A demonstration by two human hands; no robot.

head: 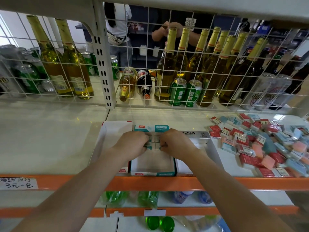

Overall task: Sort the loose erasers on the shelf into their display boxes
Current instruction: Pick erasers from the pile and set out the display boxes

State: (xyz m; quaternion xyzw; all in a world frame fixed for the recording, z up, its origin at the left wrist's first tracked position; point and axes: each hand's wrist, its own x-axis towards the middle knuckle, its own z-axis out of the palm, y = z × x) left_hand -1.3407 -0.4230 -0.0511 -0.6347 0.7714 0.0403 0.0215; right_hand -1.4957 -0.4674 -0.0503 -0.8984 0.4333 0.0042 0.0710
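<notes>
- Nearest, at 6 o'clock, the orange front edge [150, 182] of the shelf runs from side to side. A paper price tag [17, 183] with handwriting sticks on it at 8 o'clock.
- Two bare arms reach up from the bottom of the picture to the middle.
- The left hand [132, 144] and the right hand [175, 143] sit close together over the teal display box [153, 172], which stands at the front of the white shelf [50, 139].
- The fingers of both hands are curled around a small bunch of teal erasers [154, 142], one hand on each side. The bunch is held over the back part of the teal box.
- The front part of the teal box shows a bare white floor.
- A red and white display box [107, 139] stands just to the left, touching the teal one. A silver display box [209, 143] with printed writing stands just to the right.
- At 3 o'clock a big pile of loose erasers [260, 144] lies on the shelf, in red, blue and pink.
- Farther back, at 12 o'clock, a white wire grid [192, 67] stands up along the back of the shelf.
- Behind the grid are tall bottles [168, 64] with gold tops and green cans [177, 92]. Two bottles lie on their sides.
- Farthest away, two people stand behind the bottles.
</notes>
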